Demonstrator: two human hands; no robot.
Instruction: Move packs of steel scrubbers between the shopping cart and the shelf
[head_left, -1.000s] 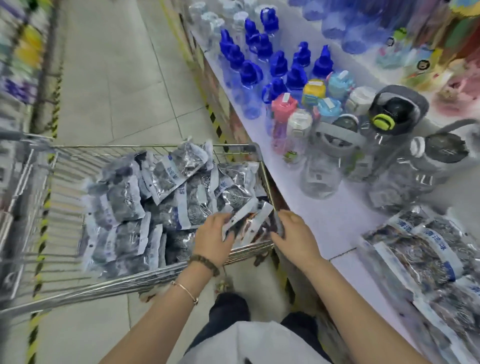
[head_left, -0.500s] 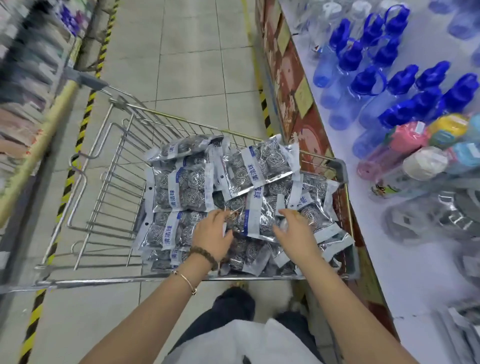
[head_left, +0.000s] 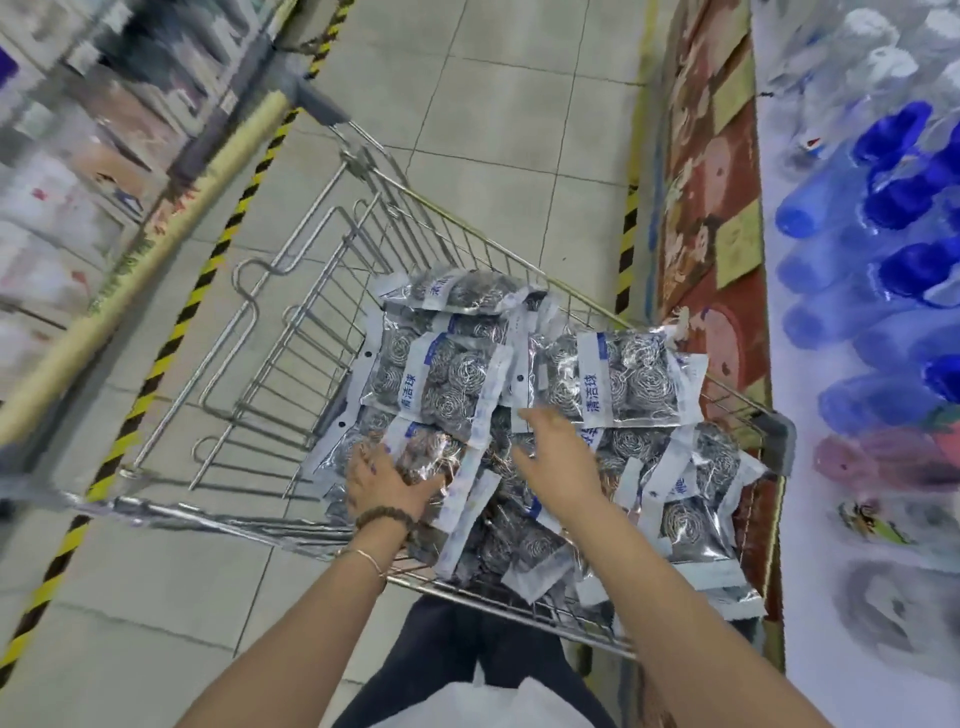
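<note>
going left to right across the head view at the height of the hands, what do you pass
striped floor tape → bare wire end of the shopping cart → left hand gripping a scrubber pack → right hand → cart's grey corner bumper → blue bottles on the shelf

Both my bare forearms reach up from the lower edge to mid-frame. My left hand (head_left: 387, 480) is palm down, fingers curled over a scrubber pack (head_left: 441, 448). My right hand (head_left: 558, 457) lies flat, fingers straight, pointing upper left.
</note>
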